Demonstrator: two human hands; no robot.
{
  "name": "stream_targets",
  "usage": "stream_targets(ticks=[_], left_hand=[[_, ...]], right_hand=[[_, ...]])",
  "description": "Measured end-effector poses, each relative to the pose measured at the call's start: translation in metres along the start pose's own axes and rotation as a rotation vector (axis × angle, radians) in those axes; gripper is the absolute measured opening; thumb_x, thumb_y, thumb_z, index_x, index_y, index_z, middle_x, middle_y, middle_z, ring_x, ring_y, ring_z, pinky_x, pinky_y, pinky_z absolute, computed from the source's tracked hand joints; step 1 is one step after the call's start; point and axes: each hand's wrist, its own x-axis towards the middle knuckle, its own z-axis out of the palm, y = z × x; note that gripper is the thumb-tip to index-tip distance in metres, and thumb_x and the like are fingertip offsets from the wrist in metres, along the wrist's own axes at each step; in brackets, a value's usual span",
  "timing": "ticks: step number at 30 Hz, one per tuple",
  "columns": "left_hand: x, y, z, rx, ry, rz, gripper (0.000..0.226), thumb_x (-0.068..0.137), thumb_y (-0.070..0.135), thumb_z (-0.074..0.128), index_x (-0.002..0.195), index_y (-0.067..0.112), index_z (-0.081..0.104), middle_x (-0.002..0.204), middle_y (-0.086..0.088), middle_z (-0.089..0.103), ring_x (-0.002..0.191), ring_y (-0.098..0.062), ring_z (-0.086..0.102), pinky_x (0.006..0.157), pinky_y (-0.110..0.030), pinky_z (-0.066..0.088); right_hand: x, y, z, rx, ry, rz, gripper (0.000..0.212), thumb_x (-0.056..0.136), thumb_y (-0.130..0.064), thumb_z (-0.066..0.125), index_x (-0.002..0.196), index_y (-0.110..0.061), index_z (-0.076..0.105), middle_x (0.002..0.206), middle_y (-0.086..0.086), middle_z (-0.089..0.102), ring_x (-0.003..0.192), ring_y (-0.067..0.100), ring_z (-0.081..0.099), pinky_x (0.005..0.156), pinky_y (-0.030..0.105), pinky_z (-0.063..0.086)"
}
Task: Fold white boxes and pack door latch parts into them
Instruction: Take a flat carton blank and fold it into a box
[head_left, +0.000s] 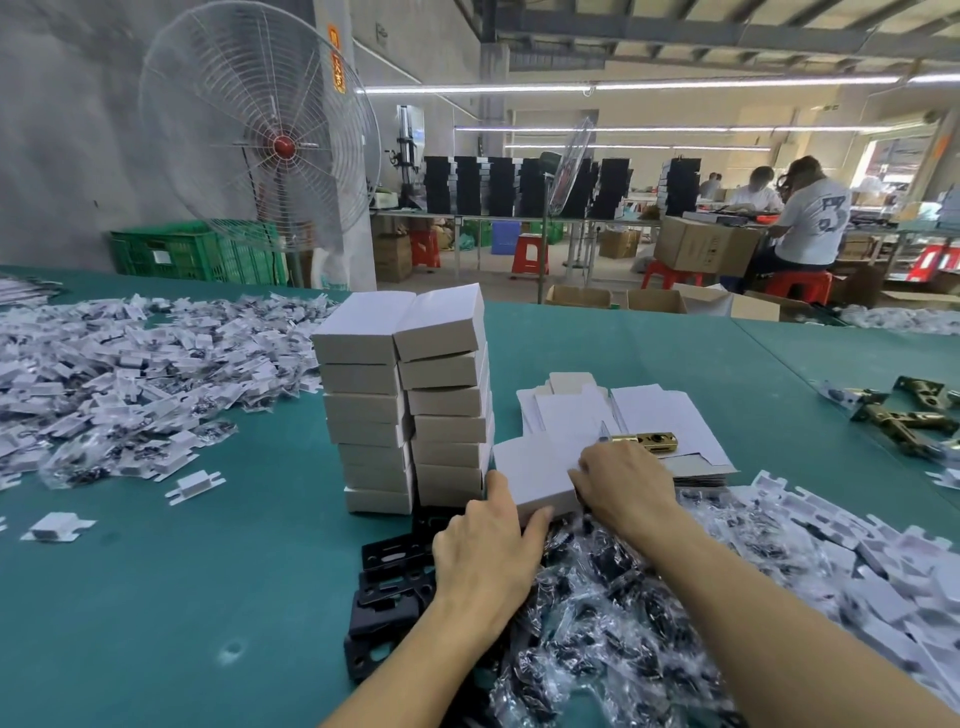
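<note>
1. Fingers (534, 522) of the left hand (483, 561) are curled round the near left corner of a white box (535, 475); the thumb is laid against its left side.
2. The fingers (584, 486) of the right hand (623, 488) are bent onto the right end of the same box. Whether they grip the box or the part behind them cannot be told.
3. The white box is held just above the bench (182, 597), directly in front of the person and beside the foot of the stacked boxes.
4. A brass door latch (647, 441) is seen at the far side of the right hand, over a pile of flat box blanks (670, 410). Its near end is hidden by the hand.
5. Folded white boxes (405, 395) are stacked in two touching columns just left of the held box.
6. Black plates (395, 558) are heaped under and left of the left wrist.
7. Clear bags of small dark parts (597, 623) are spread between and beneath the forearms.
8. White folded card inserts (857, 561) are piled at the right; a larger heap of inserts and bags (130, 364) is spread across the left of the bench.
9. More brass latches (904, 415) are laid near the right edge, well apart from the hands.
10. Beyond the bench, a standing fan (260, 140), a green crate (182, 252) and seated workers (810, 218) are shown.
</note>
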Motion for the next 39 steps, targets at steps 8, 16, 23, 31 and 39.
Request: stream_targets(ticks=[8,16,23,31,39], left_hand=[[0.001,-0.002,0.003,-0.027,0.022,0.002,0.062,0.095,0.067,0.040,0.135,0.020,0.031,0.094,-0.002,0.067,0.088,-0.031,0.067,0.065,-0.038,0.044],[0.001,-0.004,0.000,-0.129,0.035,-0.059,0.066,0.088,0.068,0.051,0.138,0.028,0.032,0.089,0.005,0.063,0.090,-0.025,0.067,0.067,-0.035,0.044],[0.002,-0.004,-0.002,-0.100,-0.019,-0.090,0.053,0.084,0.069,0.056,0.114,0.025,0.053,0.104,0.000,0.068,0.100,-0.030,0.065,0.071,-0.037,0.043],[0.002,-0.004,-0.001,-0.078,0.022,0.025,0.041,0.093,0.061,0.050,0.116,0.027,0.052,0.099,0.002,0.070,0.095,-0.029,0.067,0.069,-0.036,0.042],[0.003,-0.007,0.000,-0.078,0.017,0.032,0.049,0.090,0.067,0.053,0.119,0.029,0.040,0.094,0.005,0.067,0.090,-0.025,0.067,0.065,-0.035,0.041]], right_hand=[[0.001,-0.003,-0.004,-0.069,-0.013,-0.015,0.030,0.097,-0.039,0.052,0.096,-0.012,0.064,0.103,0.011,0.069,0.098,0.033,0.065,0.065,0.035,0.041],[0.003,-0.012,-0.006,-0.183,-0.052,-0.125,0.014,0.095,-0.010,0.046,0.105,-0.012,0.055,0.103,0.009,0.067,0.096,0.032,0.067,0.061,0.035,0.038],[-0.001,-0.014,0.002,-0.149,0.027,-0.080,0.027,0.092,-0.007,0.053,0.116,-0.013,0.043,0.101,0.006,0.068,0.092,0.030,0.070,0.058,0.034,0.040],[-0.008,-0.012,0.000,0.006,0.277,0.006,0.009,0.095,-0.011,0.048,0.092,-0.017,0.042,0.084,0.001,0.061,0.066,0.026,0.064,0.042,0.027,0.019],[-0.023,-0.007,-0.018,0.301,0.343,0.028,0.015,0.101,-0.023,0.048,0.108,-0.013,0.058,0.093,0.004,0.062,0.072,0.028,0.056,0.054,0.033,0.036]])
